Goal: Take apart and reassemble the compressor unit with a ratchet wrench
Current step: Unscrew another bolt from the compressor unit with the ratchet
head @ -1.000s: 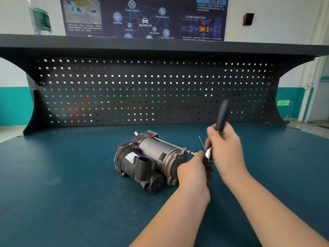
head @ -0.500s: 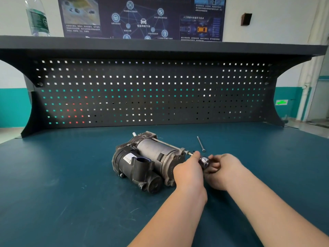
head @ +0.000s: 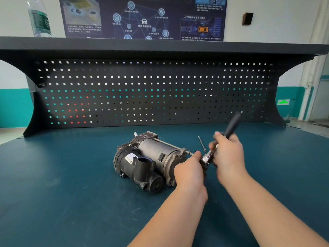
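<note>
The compressor unit (head: 147,161), a grey metal cylinder with black plastic housing, lies on its side on the dark teal bench (head: 71,193). My right hand (head: 227,154) grips the ratchet wrench (head: 229,128), whose black handle points up and to the right, blurred. Its chrome head (head: 206,158) sits at the compressor's right end. My left hand (head: 189,168) rests against that end, fingers curled at the wrench head and bolt. What those fingers pinch is hidden.
A loose long bolt (head: 201,143) lies on the bench behind my hands. A black pegboard (head: 151,93) with a shelf closes off the back. A water bottle (head: 38,16) stands on the shelf at the left.
The wrench handle has swung back up to the right from its low position half a second ago. My left hand has stayed at the compressor's end.
</note>
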Available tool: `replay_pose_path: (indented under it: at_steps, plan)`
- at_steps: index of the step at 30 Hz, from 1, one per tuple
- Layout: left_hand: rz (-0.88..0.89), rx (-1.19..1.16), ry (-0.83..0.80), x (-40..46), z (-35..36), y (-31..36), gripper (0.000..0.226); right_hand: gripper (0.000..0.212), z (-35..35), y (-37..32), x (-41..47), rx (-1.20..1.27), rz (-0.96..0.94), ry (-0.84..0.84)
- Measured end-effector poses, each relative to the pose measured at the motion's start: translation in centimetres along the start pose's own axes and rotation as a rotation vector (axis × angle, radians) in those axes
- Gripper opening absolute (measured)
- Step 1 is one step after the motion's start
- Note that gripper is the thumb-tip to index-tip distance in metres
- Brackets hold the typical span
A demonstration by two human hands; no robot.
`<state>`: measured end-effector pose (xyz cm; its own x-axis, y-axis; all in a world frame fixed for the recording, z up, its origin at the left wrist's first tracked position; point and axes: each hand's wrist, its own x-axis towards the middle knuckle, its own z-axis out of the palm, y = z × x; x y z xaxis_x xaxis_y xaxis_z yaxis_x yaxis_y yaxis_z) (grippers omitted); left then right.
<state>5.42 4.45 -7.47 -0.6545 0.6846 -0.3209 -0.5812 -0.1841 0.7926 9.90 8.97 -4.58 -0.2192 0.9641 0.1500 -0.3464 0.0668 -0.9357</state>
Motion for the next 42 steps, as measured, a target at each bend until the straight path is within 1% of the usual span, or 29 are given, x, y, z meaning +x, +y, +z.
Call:
replay_pose_path:
  at_steps: [2,3,4,5,6,8,10,13,14,16,17,18,20,22,24,26,27,28,30,31,32,35,36,37,38,39,40,41,42]
  plan:
    - [0.001,0.006,0.016,0.4,-0.1,-0.2,0.018,0.026,-0.9,0.6,0.5,0.303,0.486,0.027]
    - [-0.008,-0.002,0.015,0.4,-0.1,-0.2,0.019,0.03,-1.2,0.8,0.5,0.406,0.658,0.044]
    - [-0.013,-0.006,0.008,0.4,-0.1,-0.2,0.021,0.032,-1.3,0.9,0.5,0.46,0.756,0.05]
    - [-0.013,-0.001,0.01,0.4,0.0,-0.2,0.022,0.033,-1.2,1.0,0.4,0.474,0.763,0.034]
    - [-0.002,0.014,0.021,0.5,0.0,-0.3,0.023,0.033,-1.1,1.0,0.4,0.46,0.709,0.016]
    - [0.028,0.043,0.053,0.5,0.1,-0.5,0.023,0.03,-0.7,0.7,0.7,0.379,0.509,0.0]
    - [0.041,0.056,0.064,0.3,0.0,-0.5,0.025,0.022,-0.3,0.3,0.6,0.182,0.165,-0.025]
    - [0.008,0.027,0.024,0.0,-0.1,-0.2,0.022,0.016,-0.2,0.0,-0.6,-0.307,-0.432,-0.177]
    - [-0.006,-0.004,-0.016,-0.2,-0.1,-0.1,0.017,0.015,-0.2,0.1,-1.0,-0.438,-0.572,-0.241]
    - [-0.024,-0.051,-0.085,-0.5,-0.2,0.1,0.014,0.017,-0.2,0.5,-1.5,-0.607,-0.711,-0.311]
    - [-0.023,-0.045,-0.095,-0.5,-0.2,0.1,0.013,0.017,-0.2,0.5,-1.6,-0.599,-0.716,-0.316]
    - [-0.016,-0.026,-0.081,-0.4,-0.1,0.1,0.012,0.016,-0.1,0.4,-1.5,-0.527,-0.674,-0.295]
    - [-0.011,0.016,-0.022,-0.1,0.0,0.1,0.016,0.015,0.1,0.2,-0.7,-0.298,-0.464,-0.175]
    - [-0.01,0.04,0.024,0.1,0.0,0.0,0.025,0.016,-0.2,0.0,0.4,-0.05,-0.068,-0.052]
    - [-0.005,0.045,0.033,0.3,0.0,-0.2,0.029,0.023,-0.9,0.5,1.0,0.213,0.354,-0.021]
    - [-0.003,0.043,0.029,0.4,0.0,-0.3,0.031,0.03,-1.3,0.8,1.0,0.369,0.623,0.016]
    - [-0.003,0.042,0.029,0.5,0.0,-0.3,0.032,0.031,-1.3,0.8,0.8,0.397,0.676,0.027]
    - [-0.001,0.043,0.03,0.5,-0.1,-0.3,0.032,0.032,-1.1,0.8,0.8,0.403,0.667,0.024]
    - [0.003,0.048,0.027,0.3,0.0,-0.2,0.031,0.028,-0.7,0.5,0.7,0.351,0.52,0.0]
    - [0.009,0.054,0.024,0.2,-0.1,-0.2,0.03,0.025,-0.5,0.3,0.7,0.275,0.364,-0.019]
    - [0.021,0.058,0.025,0.1,0.0,-0.2,0.03,0.021,-0.4,0.0,0.5,0.15,0.154,-0.052]
    - [0.056,0.064,-0.032,-0.1,-0.3,0.0,0.018,0.014,-0.4,-0.4,-0.9,-0.394,-0.533,-0.258]
    - [0.062,0.069,-0.059,-0.1,-0.4,0.1,0.012,0.013,-0.4,-0.2,-1.3,-0.552,-0.674,-0.33]
    - [0.068,0.077,-0.073,0.0,-0.5,0.2,0.012,0.012,-0.4,0.1,-1.6,-0.654,-0.75,-0.372]
    - [0.057,0.075,-0.075,-0.1,-0.5,0.3,0.011,0.013,-0.4,0.2,-1.6,-0.673,-0.763,-0.382]
    - [0.032,0.055,-0.072,-0.1,-0.5,0.5,0.009,0.013,-0.4,0.1,-1.5,-0.6,-0.71,-0.364]
    - [0.005,0.04,-0.062,-0.1,-0.4,0.5,0.008,0.014,-0.3,0.0,-1.1,-0.471,-0.598,-0.313]
    - [-0.01,0.038,-0.046,-0.1,-0.2,0.5,0.012,0.016,-0.2,-0.2,-0.6,-0.326,-0.442,-0.226]
    - [-0.021,0.044,-0.036,-0.1,-0.1,0.5,0.019,0.018,-0.2,-0.2,0.1,-0.172,-0.228,-0.131]
